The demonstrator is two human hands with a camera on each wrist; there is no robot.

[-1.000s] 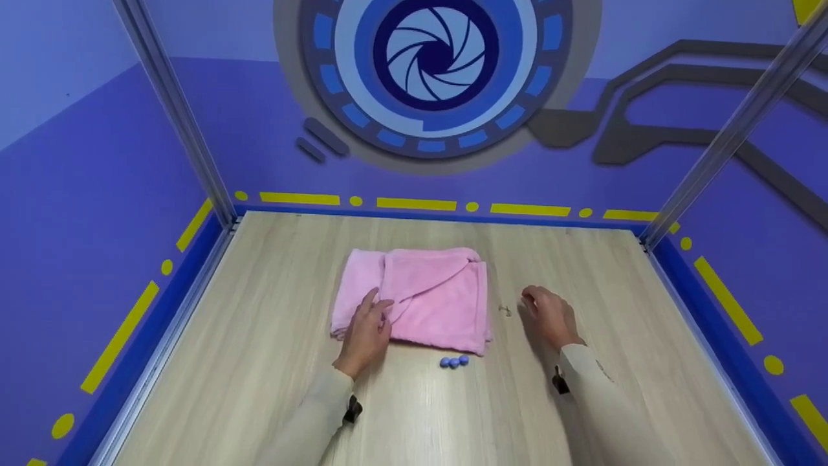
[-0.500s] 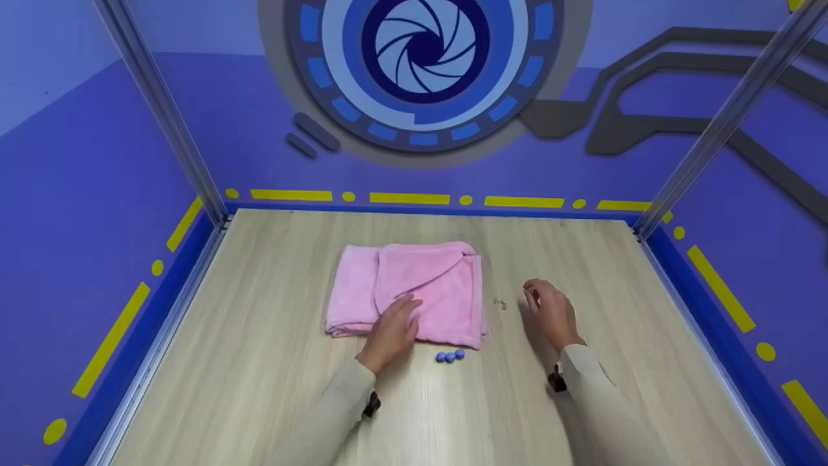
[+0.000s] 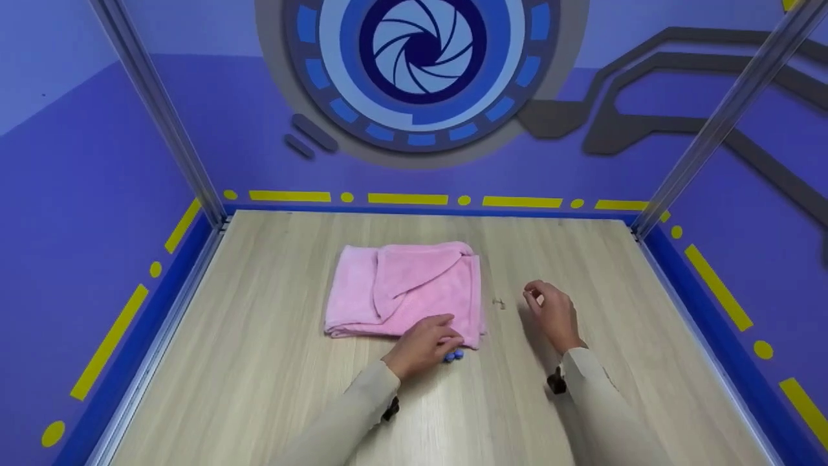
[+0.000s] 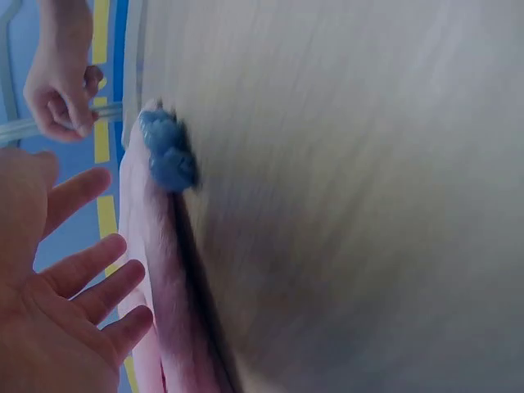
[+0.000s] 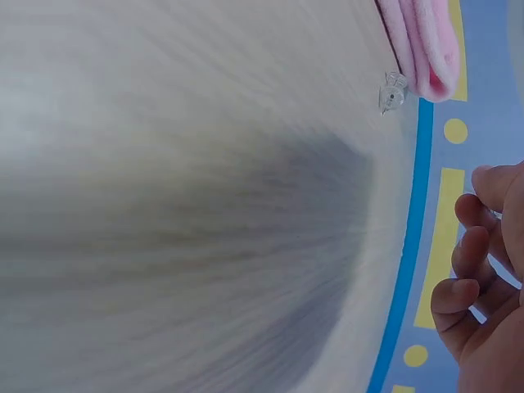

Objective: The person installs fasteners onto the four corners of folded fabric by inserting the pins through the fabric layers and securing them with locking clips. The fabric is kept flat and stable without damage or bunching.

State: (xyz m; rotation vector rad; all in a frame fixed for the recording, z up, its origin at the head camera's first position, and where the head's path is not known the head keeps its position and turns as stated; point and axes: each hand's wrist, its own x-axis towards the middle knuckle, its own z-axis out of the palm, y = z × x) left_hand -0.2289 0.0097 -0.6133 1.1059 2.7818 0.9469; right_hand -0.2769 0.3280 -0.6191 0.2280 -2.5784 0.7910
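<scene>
A folded pink towel (image 3: 427,285) lies on the wooden table. My left hand (image 3: 424,346) is over its front edge, palm down, with fingers spread and nothing held in the left wrist view. Close to its fingertips are small shiny blue lumps (image 4: 168,151), set in a row against the towel; the hand hides part of the row in the head view. Right of the towel lies a tiny clear plastic piece (image 5: 393,92). Beyond it my right hand (image 3: 553,314) hovers above the table, its fingers curled and thumb close to the index finger. Whether something tiny is between them cannot be made out.
The wooden table (image 3: 272,278) is enclosed by blue-purple panels (image 3: 213,123) with yellow markings. Metal posts (image 3: 162,110) stand at the back corners, and metal rails run along the table's sides.
My left hand has moved right, from the towel's left part across its front edge to the blue lumps, now partly covering them. My right hand has hardly moved. The head view has shifted slightly.
</scene>
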